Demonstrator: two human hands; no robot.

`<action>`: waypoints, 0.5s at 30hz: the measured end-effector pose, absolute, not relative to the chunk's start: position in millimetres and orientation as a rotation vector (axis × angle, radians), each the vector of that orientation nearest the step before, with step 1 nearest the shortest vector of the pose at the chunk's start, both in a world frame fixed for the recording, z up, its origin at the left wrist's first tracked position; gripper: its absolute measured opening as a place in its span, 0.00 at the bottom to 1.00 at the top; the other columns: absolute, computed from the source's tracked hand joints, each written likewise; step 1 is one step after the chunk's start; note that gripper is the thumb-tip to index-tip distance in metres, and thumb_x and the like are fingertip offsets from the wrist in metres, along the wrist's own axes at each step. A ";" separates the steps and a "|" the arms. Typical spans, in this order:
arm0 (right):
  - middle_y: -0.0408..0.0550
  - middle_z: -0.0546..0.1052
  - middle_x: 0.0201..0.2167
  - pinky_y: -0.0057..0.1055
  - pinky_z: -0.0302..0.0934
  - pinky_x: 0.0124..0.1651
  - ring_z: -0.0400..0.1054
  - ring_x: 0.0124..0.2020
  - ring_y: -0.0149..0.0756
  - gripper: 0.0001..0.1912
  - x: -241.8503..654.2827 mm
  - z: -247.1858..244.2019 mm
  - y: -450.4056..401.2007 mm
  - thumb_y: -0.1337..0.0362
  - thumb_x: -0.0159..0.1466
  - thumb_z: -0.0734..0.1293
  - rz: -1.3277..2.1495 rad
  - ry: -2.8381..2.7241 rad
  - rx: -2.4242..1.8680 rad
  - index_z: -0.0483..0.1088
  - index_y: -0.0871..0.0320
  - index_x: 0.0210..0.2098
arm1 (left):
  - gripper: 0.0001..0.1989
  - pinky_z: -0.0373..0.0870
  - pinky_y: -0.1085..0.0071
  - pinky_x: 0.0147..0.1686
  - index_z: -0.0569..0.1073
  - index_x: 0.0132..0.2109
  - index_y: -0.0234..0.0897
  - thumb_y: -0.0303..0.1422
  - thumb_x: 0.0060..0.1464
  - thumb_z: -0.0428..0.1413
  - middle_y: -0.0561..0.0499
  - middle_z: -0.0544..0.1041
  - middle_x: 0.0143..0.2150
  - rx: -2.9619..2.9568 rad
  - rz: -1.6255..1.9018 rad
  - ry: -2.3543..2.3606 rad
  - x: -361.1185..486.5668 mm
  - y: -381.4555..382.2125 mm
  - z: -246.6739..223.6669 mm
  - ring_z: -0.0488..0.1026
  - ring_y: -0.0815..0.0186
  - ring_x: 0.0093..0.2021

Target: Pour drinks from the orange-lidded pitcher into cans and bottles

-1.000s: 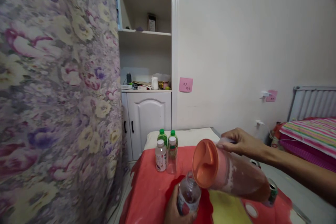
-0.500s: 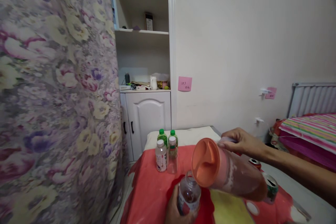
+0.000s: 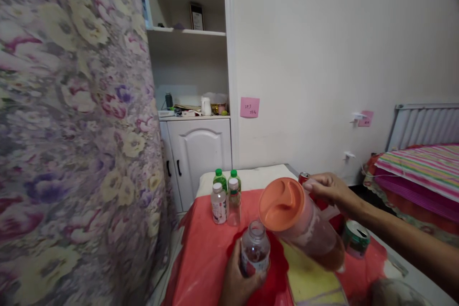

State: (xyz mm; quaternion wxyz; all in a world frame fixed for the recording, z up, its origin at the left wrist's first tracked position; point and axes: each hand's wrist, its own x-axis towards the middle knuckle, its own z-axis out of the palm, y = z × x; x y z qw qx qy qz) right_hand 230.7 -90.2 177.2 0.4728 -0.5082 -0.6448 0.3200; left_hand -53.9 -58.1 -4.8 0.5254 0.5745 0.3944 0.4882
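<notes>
My left hand (image 3: 242, 279) is wrapped round a clear uncapped bottle (image 3: 255, 251) with a label, held upright over a red scalloped mat (image 3: 278, 272). My right hand (image 3: 324, 189) grips the handle of a clear pitcher (image 3: 313, 234) with an orange lid (image 3: 281, 204). The pitcher is tilted left, its lid close to the bottle's mouth, and brownish liquid lies in its lower part. No stream is visible between them. Behind the left hand stand a white-capped bottle (image 3: 219, 204), a clear bottle (image 3: 234, 208) and two green-capped bottles (image 3: 220, 179).
A green can (image 3: 356, 238) and a red can (image 3: 303, 178) stand right of and behind the pitcher. A yellow cloth (image 3: 311, 279) lies on the red table cover (image 3: 197, 244). A floral curtain (image 3: 79, 129) hangs at the left; a white cabinet (image 3: 202, 153) stands behind.
The pitcher has tipped back toward upright, and its liquid has settled away from the lid. The bottle in my left hand has shifted slightly. The camera view has moved a little.
</notes>
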 end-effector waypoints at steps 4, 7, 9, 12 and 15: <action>0.33 0.50 0.14 0.31 0.33 0.23 0.38 0.18 0.26 0.28 234.0 168.1 -90.5 0.41 0.59 0.68 0.763 -1.461 -1.230 0.55 0.53 0.18 | 0.41 0.76 0.61 0.55 0.72 0.58 0.34 0.34 0.32 0.69 0.37 0.81 0.57 1.333 1.155 0.887 -56.0 -55.7 -5.3 0.77 0.44 0.57; 0.34 0.51 0.14 0.32 0.34 0.23 0.40 0.17 0.27 0.28 238.1 159.1 -91.1 0.42 0.60 0.68 0.728 -1.367 -1.223 0.55 0.53 0.17 | 0.41 0.75 0.61 0.55 0.70 0.59 0.34 0.33 0.33 0.68 0.38 0.80 0.57 1.293 1.171 0.841 -56.8 -53.4 -8.5 0.77 0.45 0.58; 0.35 0.52 0.14 0.33 0.35 0.23 0.41 0.17 0.29 0.27 240.9 150.7 -92.3 0.44 0.61 0.68 0.706 -1.290 -1.197 0.56 0.52 0.17 | 0.40 0.76 0.61 0.53 0.70 0.58 0.34 0.33 0.34 0.68 0.38 0.81 0.56 1.287 1.167 0.839 -57.4 -50.8 -13.1 0.78 0.45 0.56; 0.35 0.52 0.14 0.33 0.37 0.23 0.42 0.17 0.29 0.25 245.7 132.1 -93.4 0.46 0.60 0.69 0.651 -1.154 -1.151 0.56 0.52 0.17 | 0.39 0.77 0.62 0.51 0.70 0.57 0.33 0.34 0.34 0.68 0.37 0.82 0.53 1.282 1.193 0.860 -57.1 -45.8 -22.2 0.78 0.45 0.54; 0.34 0.53 0.14 0.32 0.38 0.23 0.44 0.18 0.29 0.25 252.0 107.1 -92.5 0.48 0.60 0.69 0.595 -1.060 -1.133 0.56 0.52 0.17 | 0.40 0.76 0.60 0.52 0.70 0.57 0.35 0.34 0.32 0.68 0.38 0.81 0.54 1.240 1.243 0.903 -54.6 -41.6 -30.6 0.78 0.45 0.56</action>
